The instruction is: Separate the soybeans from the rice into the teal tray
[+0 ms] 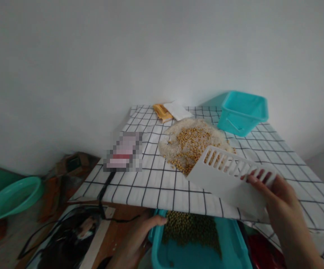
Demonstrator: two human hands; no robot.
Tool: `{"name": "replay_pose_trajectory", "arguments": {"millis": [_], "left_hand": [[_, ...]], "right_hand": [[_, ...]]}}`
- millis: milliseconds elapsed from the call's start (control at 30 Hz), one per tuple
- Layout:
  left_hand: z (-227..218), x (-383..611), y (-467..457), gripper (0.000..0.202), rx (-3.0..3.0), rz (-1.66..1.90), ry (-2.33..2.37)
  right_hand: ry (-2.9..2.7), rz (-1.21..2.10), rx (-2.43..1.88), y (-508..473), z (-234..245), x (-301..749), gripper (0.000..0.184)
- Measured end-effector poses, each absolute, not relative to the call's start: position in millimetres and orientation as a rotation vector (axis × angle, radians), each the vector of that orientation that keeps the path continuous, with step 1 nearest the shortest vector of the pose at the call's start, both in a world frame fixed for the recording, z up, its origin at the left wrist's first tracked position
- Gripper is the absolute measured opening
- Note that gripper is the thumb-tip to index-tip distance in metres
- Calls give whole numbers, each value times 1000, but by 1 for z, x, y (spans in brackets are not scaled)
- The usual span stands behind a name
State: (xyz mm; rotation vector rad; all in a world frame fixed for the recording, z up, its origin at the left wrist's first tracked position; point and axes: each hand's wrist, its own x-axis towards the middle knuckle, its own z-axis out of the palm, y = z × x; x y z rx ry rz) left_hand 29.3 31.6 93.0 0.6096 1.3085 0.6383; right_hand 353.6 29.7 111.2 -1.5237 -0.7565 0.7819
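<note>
My right hand [281,200] grips a white slotted plastic panel [226,183] by its right end, fingers through the slots. The panel is tilted over the front of the table, its left corner at the edge of a pile of yellow beans [191,140] mixed with pale, rice-like grains [169,147]. Below the table edge, my left hand [139,231] holds the left rim of a turquoise bin [201,257], thumb over the rim. Small greenish beans [191,229] lie in the bin's far part, which the tabletop partly hides.
A second turquoise bin [240,116] stands at the back right of the checked tablecloth [150,183]. Yellow and white packets [175,111] lie at the back. A blurred-out flat device [124,151] with a dark cable lies left. A green basin [13,198] is on the floor.
</note>
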Motion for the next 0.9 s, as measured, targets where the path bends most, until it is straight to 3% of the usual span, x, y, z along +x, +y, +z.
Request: {"name": "replay_pose_trajectory", "arguments": {"millis": [467,767,900], "left_hand": [[67,15,32,20,590,665,1236],[70,14,31,25,562,663,1258],[77,14,33,16,596,645,1295]], "right_hand": [[-1365,441,-1429,64,136,324,16],[-1095,481,-1316,56,138,349,16],[-1024,507,-1255,53,141,354,17]]}}
